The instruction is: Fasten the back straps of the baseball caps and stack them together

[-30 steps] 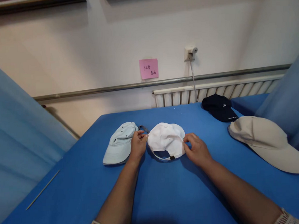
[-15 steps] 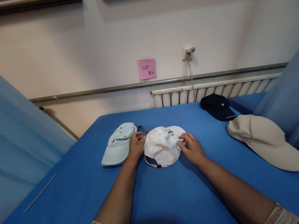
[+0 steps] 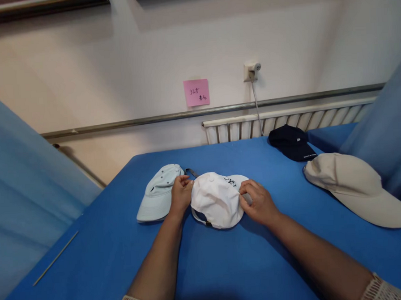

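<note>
A white baseball cap (image 3: pixel 216 203) with dark lettering on its front lies in the middle of the blue table (image 3: pixel 226 265). My left hand (image 3: pixel 180 196) pinches the cap's left side with curled fingers. My right hand (image 3: pixel 259 203) grips its right side near the brim, fingers closed on the fabric. The cap's back strap faces me. A pale light-blue cap (image 3: pixel 159 194) lies just left of my left hand, touching the white cap's area.
A beige cap (image 3: pixel 353 186) lies at the right, and a dark navy cap (image 3: pixel 292 143) sits behind it near the radiator (image 3: pixel 286 123). A pink note (image 3: pixel 196 92) and a wall socket (image 3: pixel 252 71) with a cord are on the wall. Blue curtains hang on both sides.
Both hands have turned the white cap: its strap opening swung left and down, and the lettered front has come into view at the back right. The other caps have not moved.
</note>
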`<state>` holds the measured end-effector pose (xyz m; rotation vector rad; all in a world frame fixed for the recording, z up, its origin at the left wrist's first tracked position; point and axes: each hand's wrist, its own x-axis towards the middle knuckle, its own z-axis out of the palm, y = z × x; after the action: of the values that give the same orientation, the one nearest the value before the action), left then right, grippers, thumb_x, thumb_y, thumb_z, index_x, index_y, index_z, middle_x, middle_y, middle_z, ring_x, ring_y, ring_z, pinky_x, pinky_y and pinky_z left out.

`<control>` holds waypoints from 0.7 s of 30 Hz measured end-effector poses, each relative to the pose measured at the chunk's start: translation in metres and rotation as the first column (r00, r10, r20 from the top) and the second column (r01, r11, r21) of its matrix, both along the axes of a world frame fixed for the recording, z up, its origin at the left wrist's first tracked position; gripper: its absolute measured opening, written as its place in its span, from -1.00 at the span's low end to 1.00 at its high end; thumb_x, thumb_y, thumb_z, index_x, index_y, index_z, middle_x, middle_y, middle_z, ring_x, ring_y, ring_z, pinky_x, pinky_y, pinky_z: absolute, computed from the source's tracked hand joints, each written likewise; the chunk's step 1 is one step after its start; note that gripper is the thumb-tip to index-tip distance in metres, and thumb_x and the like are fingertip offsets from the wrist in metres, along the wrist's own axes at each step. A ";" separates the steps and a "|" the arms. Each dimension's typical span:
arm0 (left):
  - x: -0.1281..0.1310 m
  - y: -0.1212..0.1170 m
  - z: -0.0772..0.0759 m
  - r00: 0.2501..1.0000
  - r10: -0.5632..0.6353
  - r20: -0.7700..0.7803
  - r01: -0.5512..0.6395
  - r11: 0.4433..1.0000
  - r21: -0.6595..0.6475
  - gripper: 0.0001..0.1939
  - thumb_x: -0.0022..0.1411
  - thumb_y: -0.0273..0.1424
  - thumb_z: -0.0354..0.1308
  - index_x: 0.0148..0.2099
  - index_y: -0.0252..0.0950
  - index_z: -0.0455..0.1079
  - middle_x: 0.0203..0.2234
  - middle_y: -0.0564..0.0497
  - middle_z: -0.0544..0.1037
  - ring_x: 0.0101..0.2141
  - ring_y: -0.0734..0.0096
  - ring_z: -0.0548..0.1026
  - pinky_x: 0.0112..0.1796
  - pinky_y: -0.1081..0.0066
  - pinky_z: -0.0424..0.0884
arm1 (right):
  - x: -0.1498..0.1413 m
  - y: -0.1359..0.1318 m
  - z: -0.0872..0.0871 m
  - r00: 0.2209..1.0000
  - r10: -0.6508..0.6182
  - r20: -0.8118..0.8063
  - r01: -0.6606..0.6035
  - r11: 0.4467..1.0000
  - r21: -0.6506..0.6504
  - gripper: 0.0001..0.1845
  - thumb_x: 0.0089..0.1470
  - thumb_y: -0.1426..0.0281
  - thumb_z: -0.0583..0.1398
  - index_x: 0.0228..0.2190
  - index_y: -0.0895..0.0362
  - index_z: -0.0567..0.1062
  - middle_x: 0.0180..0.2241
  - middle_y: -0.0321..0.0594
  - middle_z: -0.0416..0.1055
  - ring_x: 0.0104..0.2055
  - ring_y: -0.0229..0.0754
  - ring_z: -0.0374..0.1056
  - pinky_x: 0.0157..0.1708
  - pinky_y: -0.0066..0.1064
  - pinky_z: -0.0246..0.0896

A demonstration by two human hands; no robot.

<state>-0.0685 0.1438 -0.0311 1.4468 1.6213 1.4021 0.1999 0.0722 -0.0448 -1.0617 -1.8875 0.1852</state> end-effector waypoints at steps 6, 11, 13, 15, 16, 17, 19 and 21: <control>0.001 -0.002 0.001 1.000 -0.023 0.000 0.023 1.000 -0.020 -0.61 -0.01 -0.32 0.20 -0.11 -0.33 0.30 -0.45 0.02 0.49 -0.41 0.33 0.47 -0.37 0.38 0.35 | -0.002 -0.012 0.006 0.985 0.088 0.146 -0.070 0.990 -0.121 -0.87 -0.04 0.55 0.10 -0.41 0.10 0.29 -0.35 -0.21 0.34 -0.28 -0.14 0.27 -0.22 -0.31 0.14; -0.002 -0.002 -0.001 1.000 -0.009 -0.023 0.008 1.000 -0.024 -0.64 -0.02 -0.34 0.19 -0.14 -0.33 0.33 -0.45 0.01 0.49 -0.40 0.32 0.47 -0.36 0.37 0.35 | 0.002 -0.009 0.008 0.984 0.117 0.133 -0.096 0.984 -0.152 -0.84 -0.08 0.57 0.08 -0.43 0.10 0.23 -0.38 -0.23 0.31 -0.31 -0.16 0.25 -0.26 -0.32 0.14; -0.003 -0.001 -0.002 0.999 0.010 -0.032 -0.010 1.000 -0.010 -0.67 -0.03 -0.35 0.20 -0.17 -0.32 0.34 -0.44 0.00 0.49 -0.38 0.32 0.48 -0.34 0.36 0.35 | 0.004 -0.010 0.009 0.980 0.157 0.124 -0.139 0.980 -0.141 -0.84 -0.09 0.57 0.09 -0.43 0.09 0.24 -0.38 -0.22 0.32 -0.31 -0.15 0.25 -0.24 -0.31 0.15; -0.004 -0.001 -0.002 1.000 0.003 -0.021 -0.003 1.000 -0.011 -0.66 -0.03 -0.34 0.21 -0.17 -0.32 0.33 -0.44 0.01 0.49 -0.40 0.33 0.47 -0.35 0.37 0.35 | 0.005 -0.010 0.009 0.973 0.206 0.103 -0.189 0.970 -0.151 -0.86 -0.06 0.56 0.09 -0.43 0.09 0.25 -0.38 -0.23 0.34 -0.30 -0.16 0.27 -0.23 -0.32 0.17; -0.004 -0.001 -0.002 1.000 -0.013 -0.004 0.013 1.000 -0.019 -0.65 -0.03 -0.33 0.21 -0.16 -0.32 0.32 -0.45 0.01 0.49 -0.42 0.34 0.47 -0.36 0.38 0.34 | 0.006 -0.008 0.008 0.973 0.218 0.079 -0.203 0.966 -0.162 -0.88 -0.04 0.54 0.08 -0.43 0.09 0.27 -0.37 -0.22 0.35 -0.29 -0.16 0.28 -0.23 -0.32 0.18; -0.003 -0.001 -0.002 0.999 -0.034 0.018 0.035 0.999 -0.032 -0.63 -0.03 -0.32 0.21 -0.14 -0.32 0.31 -0.46 0.02 0.49 -0.44 0.36 0.46 -0.39 0.39 0.33 | 0.007 -0.005 0.006 0.979 0.201 0.044 -0.191 0.966 -0.175 -0.90 0.00 0.53 0.07 -0.42 0.09 0.29 -0.35 -0.22 0.36 -0.27 -0.16 0.30 -0.21 -0.33 0.20; -0.001 -0.002 -0.001 0.996 -0.070 0.055 0.073 0.996 -0.057 -0.60 -0.03 -0.31 0.21 -0.12 -0.32 0.30 -0.48 0.04 0.48 -0.48 0.38 0.44 -0.43 0.42 0.32 | 0.013 0.006 -0.003 0.998 0.054 -0.029 -0.059 0.974 -0.218 -0.91 0.07 0.47 0.05 -0.37 0.09 0.35 -0.29 -0.16 0.40 -0.20 -0.13 0.33 -0.14 -0.30 0.22; 0.001 -0.003 0.001 0.994 -0.078 0.075 0.084 0.994 -0.075 -0.59 -0.04 -0.31 0.22 -0.12 -0.32 0.29 -0.49 0.05 0.48 -0.51 0.40 0.43 -0.45 0.43 0.30 | 0.021 0.020 -0.014 0.976 -0.215 -0.039 0.192 0.931 -0.309 -0.82 0.12 0.37 0.05 -0.26 0.14 0.40 -0.18 -0.05 0.42 -0.11 -0.05 0.34 -0.06 -0.22 0.20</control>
<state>-0.0676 0.1406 -0.0300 1.3862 1.5385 1.3158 0.2208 0.0920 -0.0590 -1.4321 -1.7039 0.3983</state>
